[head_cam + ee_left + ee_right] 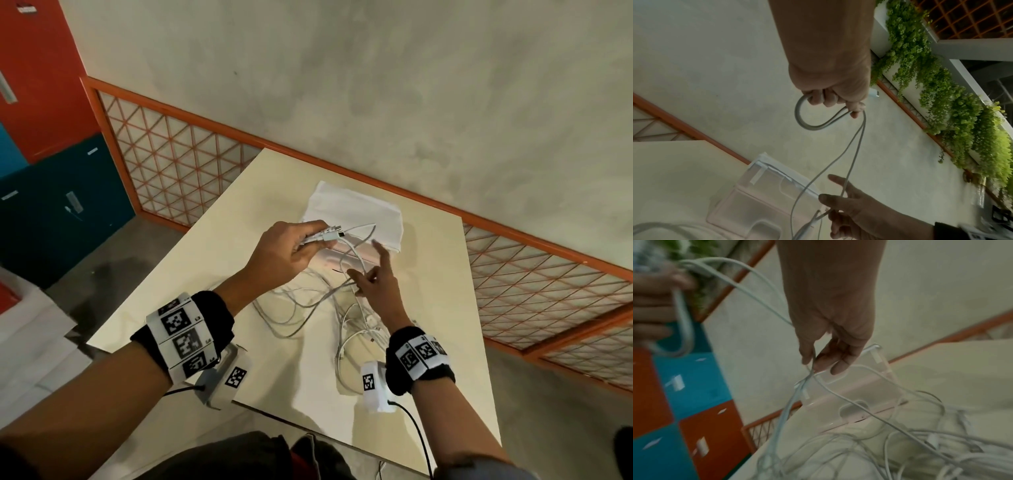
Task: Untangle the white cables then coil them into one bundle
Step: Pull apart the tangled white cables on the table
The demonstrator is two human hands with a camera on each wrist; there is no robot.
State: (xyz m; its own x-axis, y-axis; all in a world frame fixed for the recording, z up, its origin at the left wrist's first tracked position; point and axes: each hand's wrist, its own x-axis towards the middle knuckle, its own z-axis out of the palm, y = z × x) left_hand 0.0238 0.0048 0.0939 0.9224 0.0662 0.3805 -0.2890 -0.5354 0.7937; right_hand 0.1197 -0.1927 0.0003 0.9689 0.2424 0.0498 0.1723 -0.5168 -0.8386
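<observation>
Several white cables [308, 305] lie tangled on the cream table [191, 281]. My left hand [291, 246] is raised above them and grips a bunch of cable ends, with the plugs [334, 234] sticking out to the right. In the left wrist view, a short loop [799, 116] hangs from that fist [830, 94]. Two strands run down from it to my right hand [376, 277]. In the right wrist view, the right thumb and fingers [830, 353] pinch those strands [807, 378] just above the pile. The index finger points straight out.
A clear pinkish plastic case [342, 260] and a folded white cloth [352, 212] lie behind the tangle. An orange lattice fence [178, 164] runs along the table's far side. Red and blue lockers [51, 171] stand at the left, and green plants [941, 97] hang on the wall.
</observation>
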